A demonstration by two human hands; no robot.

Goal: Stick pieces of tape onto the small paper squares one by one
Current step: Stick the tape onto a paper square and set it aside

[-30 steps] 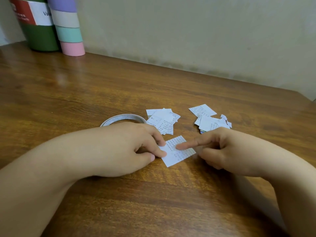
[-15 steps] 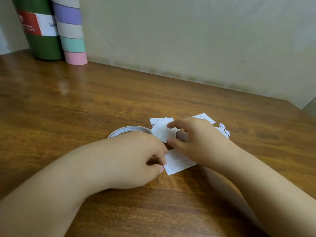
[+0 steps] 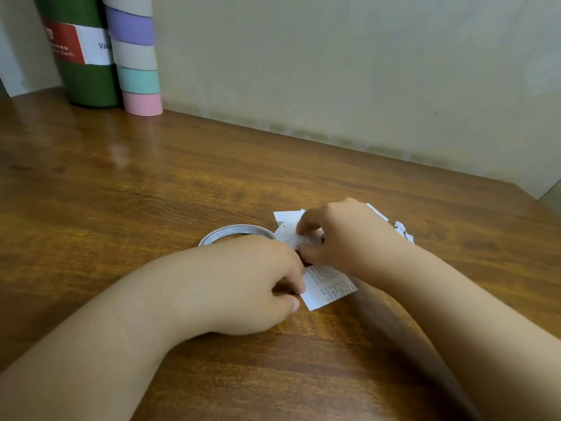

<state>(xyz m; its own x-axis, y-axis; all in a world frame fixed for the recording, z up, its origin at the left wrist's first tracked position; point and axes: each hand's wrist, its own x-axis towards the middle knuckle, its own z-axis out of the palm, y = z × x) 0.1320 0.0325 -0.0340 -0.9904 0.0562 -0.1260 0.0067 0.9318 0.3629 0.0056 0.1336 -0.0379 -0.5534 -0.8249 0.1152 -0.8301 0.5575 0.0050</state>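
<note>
While L grip (image 3: pixel 243 284) pins paper square (image 3: pixel 331 287), R (image 3: pixel 343 238) pinches another; wood table (image 3: pixel 151 183) (glossy), beige wall (image 3: pixel 334 71).

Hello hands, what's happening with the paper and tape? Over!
Left hand pinching the paper square on the table. Right hand picking at the paper pile. Tape roll behind the left hand.
</note>
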